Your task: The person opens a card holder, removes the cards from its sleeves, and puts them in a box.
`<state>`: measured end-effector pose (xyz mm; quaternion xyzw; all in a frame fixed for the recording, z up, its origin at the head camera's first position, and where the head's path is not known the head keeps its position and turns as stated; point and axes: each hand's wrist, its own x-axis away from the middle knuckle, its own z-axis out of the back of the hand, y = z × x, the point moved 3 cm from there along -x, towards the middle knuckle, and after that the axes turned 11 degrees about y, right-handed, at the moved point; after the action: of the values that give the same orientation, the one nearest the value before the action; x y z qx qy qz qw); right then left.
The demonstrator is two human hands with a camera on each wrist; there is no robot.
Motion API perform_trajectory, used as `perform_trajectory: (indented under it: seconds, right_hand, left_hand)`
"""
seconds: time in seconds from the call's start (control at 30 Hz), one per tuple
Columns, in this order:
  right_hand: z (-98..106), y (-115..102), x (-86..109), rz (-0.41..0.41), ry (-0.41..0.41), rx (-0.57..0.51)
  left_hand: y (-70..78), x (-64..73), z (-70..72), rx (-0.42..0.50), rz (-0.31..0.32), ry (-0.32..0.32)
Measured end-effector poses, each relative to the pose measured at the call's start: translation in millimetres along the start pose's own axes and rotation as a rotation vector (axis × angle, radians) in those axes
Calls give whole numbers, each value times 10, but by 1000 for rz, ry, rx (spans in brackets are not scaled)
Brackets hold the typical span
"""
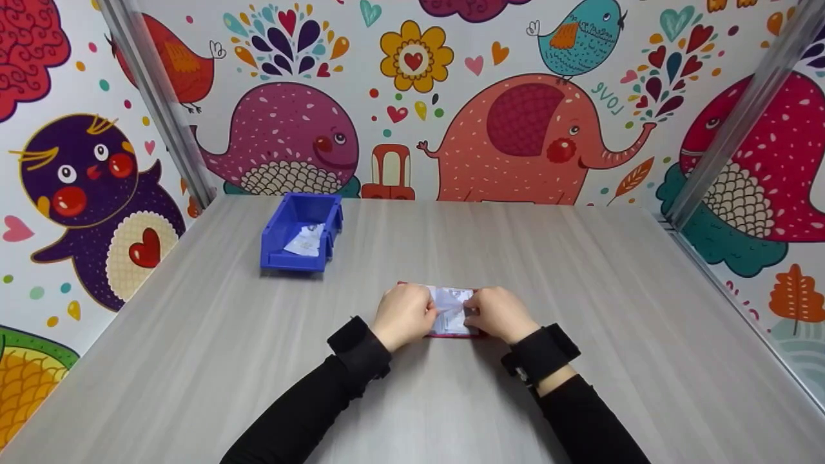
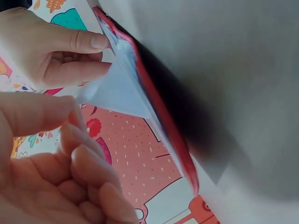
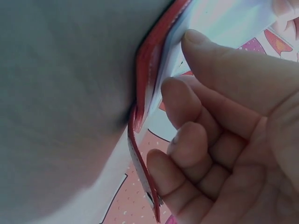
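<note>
A red card holder (image 1: 449, 336) lies opened out, with pale translucent sleeves (image 1: 446, 296) spread over its inside. My left hand (image 1: 405, 314) is at its left side, and its thumb and forefinger pinch a raised corner of a sleeve (image 2: 119, 88) in the left wrist view. Over the right side, my right hand (image 1: 504, 314) holds the sleeves near their edge, its thumb on them and the other fingers curled. A white printed piece (image 1: 455, 318) shows between both hands. In the right wrist view a narrow red strap (image 3: 142, 170) hangs off the holder's edge.
A blue plastic bin (image 1: 293, 263) stands at the back left of the wood-grain table (image 1: 580, 258), with white printed pieces (image 1: 305, 240) inside. Walls with cartoon animals (image 1: 515, 142) enclose the table at the back and sides, joined by metal posts (image 1: 735, 116).
</note>
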<state>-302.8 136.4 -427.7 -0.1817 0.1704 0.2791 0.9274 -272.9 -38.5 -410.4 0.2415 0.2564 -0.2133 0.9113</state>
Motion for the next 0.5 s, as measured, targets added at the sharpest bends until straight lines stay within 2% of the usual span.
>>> perform_trajectory:
  seconds: [0.1, 0.37, 0.5]
  right_hand:
    - [-2, -3, 3, -21, -3, 6]
    - [-5, -7, 8, -49, -22, 9]
    - [-7, -9, 11, -53, -20, 8]
  left_hand:
    - [-32, 15, 8, -6, 15, -6]
    - [-108, -6, 92, -5, 109, -19]
    - [-172, -6, 110, -24, 173, -59]
